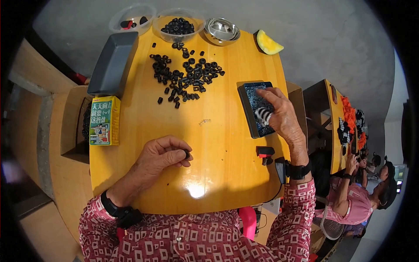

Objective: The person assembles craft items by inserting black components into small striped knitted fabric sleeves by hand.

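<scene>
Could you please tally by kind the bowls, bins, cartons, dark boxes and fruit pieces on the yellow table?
Clear plastic bowls: 2
Silver metal bowl: 1
Grey bin: 1
Yellow carton: 1
Dark rectangular box beneath the right hand: 1
Yellow-fleshed fruit wedge: 1
Total: 7

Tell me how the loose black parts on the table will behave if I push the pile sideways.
The loose black parts could well roll, since many look round or ring-shaped. They would probably scatter rather than move together, as they lie in a loose spread on the smooth, shiny tabletop. Each is likely light, being much smaller than the left hand.
</scene>
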`<state>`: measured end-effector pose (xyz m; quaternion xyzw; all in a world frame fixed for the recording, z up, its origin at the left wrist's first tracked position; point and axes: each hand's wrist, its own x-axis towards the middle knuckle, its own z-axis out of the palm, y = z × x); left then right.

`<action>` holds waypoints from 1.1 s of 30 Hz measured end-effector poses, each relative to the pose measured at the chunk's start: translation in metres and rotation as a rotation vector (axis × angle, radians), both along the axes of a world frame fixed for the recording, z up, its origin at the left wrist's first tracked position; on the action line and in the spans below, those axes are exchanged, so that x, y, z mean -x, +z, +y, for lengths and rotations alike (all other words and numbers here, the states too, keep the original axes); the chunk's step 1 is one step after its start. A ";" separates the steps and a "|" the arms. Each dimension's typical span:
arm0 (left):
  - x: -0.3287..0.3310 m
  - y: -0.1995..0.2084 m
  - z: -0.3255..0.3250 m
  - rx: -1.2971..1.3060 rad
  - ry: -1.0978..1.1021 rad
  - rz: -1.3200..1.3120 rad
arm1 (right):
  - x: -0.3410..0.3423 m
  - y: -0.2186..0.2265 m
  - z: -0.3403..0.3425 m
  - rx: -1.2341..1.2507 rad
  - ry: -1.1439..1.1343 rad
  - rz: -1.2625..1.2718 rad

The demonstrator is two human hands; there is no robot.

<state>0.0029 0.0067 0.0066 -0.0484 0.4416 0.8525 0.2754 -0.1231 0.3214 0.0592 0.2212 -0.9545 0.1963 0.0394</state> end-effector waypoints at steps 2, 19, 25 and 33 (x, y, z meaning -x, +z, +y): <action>0.001 0.000 0.001 -0.001 0.010 -0.021 | 0.004 -0.002 0.000 -0.161 0.071 0.038; 0.002 0.003 0.000 0.012 0.005 -0.008 | 0.005 -0.002 0.011 0.115 0.008 -0.079; 0.001 0.000 0.001 0.013 0.008 -0.001 | 0.001 0.003 0.007 0.263 -0.001 -0.063; 0.002 0.000 0.000 0.017 0.004 0.003 | -0.013 0.019 -0.045 0.282 0.167 -0.087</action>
